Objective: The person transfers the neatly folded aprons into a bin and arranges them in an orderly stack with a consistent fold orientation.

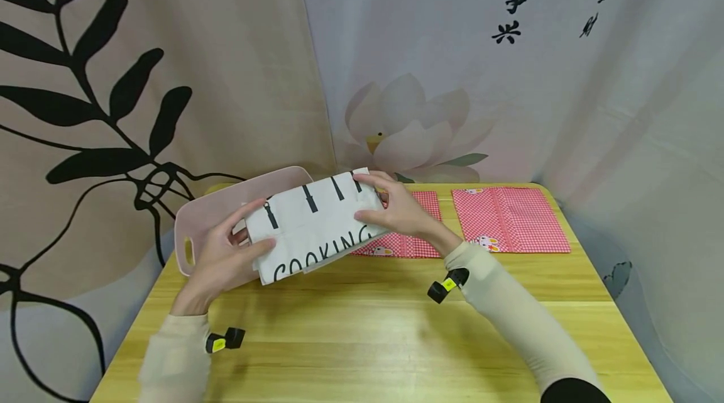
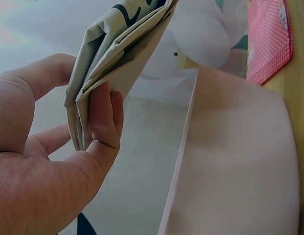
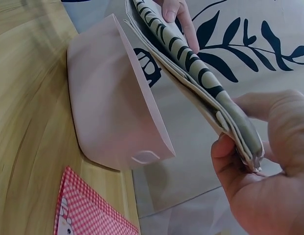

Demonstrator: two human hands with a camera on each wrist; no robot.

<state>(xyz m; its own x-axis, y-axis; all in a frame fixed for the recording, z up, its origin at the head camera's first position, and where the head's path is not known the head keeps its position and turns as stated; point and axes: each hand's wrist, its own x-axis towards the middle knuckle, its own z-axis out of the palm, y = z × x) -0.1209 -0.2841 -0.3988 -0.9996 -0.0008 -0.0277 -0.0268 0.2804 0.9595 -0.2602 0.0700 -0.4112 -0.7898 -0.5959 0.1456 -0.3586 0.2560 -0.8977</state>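
Left hand [image 1: 223, 258] and right hand [image 1: 398, 205] gripped opposite ends of the white cloth [image 1: 317, 220], above the table [image 1: 367, 340], near the pink bin [image 1: 249, 192] at its far left corner. Folding seemed done, setting down not yet; two checked cloths [image 1: 511, 220] lay along the far edge.

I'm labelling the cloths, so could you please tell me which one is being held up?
The white cloth lettered COOKING: the left hand and right hand grip it, whereas the two red-checked cloths lie on the table.
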